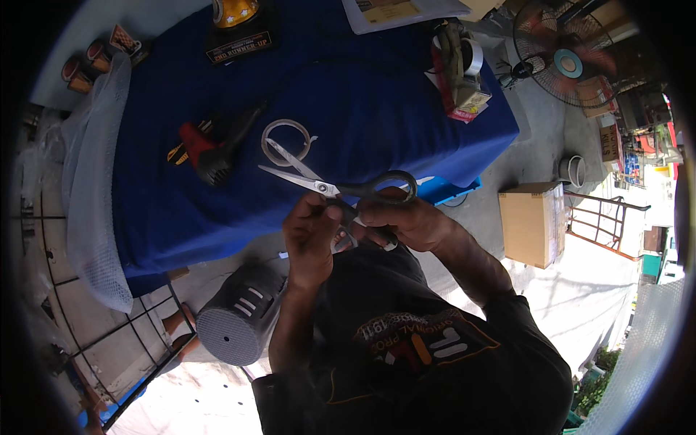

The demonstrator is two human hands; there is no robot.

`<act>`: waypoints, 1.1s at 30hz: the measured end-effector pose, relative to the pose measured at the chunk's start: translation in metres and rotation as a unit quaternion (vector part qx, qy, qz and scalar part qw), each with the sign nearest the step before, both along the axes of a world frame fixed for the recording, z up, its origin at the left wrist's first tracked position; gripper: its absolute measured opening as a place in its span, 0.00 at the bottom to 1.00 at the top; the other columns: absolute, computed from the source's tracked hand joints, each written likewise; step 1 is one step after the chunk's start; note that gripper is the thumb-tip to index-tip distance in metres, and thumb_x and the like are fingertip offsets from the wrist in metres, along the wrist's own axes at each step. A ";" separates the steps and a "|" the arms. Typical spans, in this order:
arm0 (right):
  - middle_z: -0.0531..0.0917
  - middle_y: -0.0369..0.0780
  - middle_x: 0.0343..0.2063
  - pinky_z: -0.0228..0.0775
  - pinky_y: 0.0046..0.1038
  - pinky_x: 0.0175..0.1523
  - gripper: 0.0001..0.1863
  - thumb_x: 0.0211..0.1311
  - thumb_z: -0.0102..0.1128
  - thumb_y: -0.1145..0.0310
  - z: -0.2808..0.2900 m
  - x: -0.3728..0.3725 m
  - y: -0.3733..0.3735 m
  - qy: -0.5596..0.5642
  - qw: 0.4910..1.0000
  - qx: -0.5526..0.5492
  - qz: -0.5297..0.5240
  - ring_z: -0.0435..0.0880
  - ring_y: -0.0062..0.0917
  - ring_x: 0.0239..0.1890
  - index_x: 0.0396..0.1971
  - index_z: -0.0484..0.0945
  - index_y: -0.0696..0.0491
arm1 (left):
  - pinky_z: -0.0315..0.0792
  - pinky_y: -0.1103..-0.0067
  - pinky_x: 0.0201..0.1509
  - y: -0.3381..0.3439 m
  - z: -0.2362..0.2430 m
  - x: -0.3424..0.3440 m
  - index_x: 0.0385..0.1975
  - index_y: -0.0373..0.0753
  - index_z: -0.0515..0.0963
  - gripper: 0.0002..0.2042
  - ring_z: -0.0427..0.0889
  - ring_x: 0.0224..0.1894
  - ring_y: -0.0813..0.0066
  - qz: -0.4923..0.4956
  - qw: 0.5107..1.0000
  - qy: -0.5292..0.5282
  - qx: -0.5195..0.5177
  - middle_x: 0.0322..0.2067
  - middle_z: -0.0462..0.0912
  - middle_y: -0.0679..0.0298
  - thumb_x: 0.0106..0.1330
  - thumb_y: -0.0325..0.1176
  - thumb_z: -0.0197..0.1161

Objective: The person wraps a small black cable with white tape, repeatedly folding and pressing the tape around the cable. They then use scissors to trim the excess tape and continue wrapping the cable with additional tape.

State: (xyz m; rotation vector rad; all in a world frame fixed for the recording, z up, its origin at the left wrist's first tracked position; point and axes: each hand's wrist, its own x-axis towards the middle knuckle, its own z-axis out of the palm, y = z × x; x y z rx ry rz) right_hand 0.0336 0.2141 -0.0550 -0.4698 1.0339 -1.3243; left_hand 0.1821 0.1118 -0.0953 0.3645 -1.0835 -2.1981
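Observation:
A pair of scissors (322, 187) with black handles is held in front of my body, its silver blades spread and pointing left. My right hand (409, 221) is closed around the handle end, below the upper loop. Fingers of my left hand (310, 225) are bent and pressed together at the scissors just below the pivot. A small shiny piece between my hands is partly hidden, and I cannot make out what it is. Beyond the blades, a roll of tape (267, 150) lies on the blue cloth-covered table (348, 94).
A red-and-black tool (199, 148) lies left of the tape roll. A trophy (239, 47) stands at the back, a tape dispenser (464, 83) at the right. Bubble wrap (94, 203) hangs leftward. Around are a grey stool (235, 326), a cardboard box (533, 225) and a fan (568, 64).

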 end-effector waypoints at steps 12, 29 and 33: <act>0.81 0.34 0.18 0.63 0.19 0.24 0.10 0.69 0.60 0.69 -0.008 0.001 -0.004 0.295 0.950 0.048 0.086 0.77 0.10 0.20 0.30 0.84 0.59 | 0.77 0.82 0.42 0.005 -0.014 0.006 0.53 0.31 0.72 0.14 0.83 0.39 0.79 0.023 0.996 -0.085 0.015 0.39 0.82 0.61 0.69 0.24 0.60; 0.81 0.45 0.40 0.78 0.38 0.47 0.14 0.57 0.64 0.67 -0.094 -0.055 -0.113 0.713 0.697 -0.056 -0.056 0.85 0.41 0.42 0.43 0.83 0.55 | 0.75 0.78 0.37 -0.019 -0.011 0.023 0.51 0.40 0.73 0.16 0.83 0.45 0.71 0.095 0.983 -0.064 0.141 0.39 0.82 0.63 0.75 0.45 0.56; 0.80 0.41 0.36 0.76 0.37 0.44 0.08 0.56 0.66 0.71 -0.098 -0.055 -0.114 0.691 0.719 -0.050 -0.059 0.84 0.37 0.38 0.36 0.82 0.54 | 0.69 0.82 0.32 -0.024 -0.011 0.024 0.48 0.40 0.74 0.15 0.79 0.37 0.78 0.133 0.975 -0.110 0.136 0.36 0.79 0.67 0.76 0.46 0.55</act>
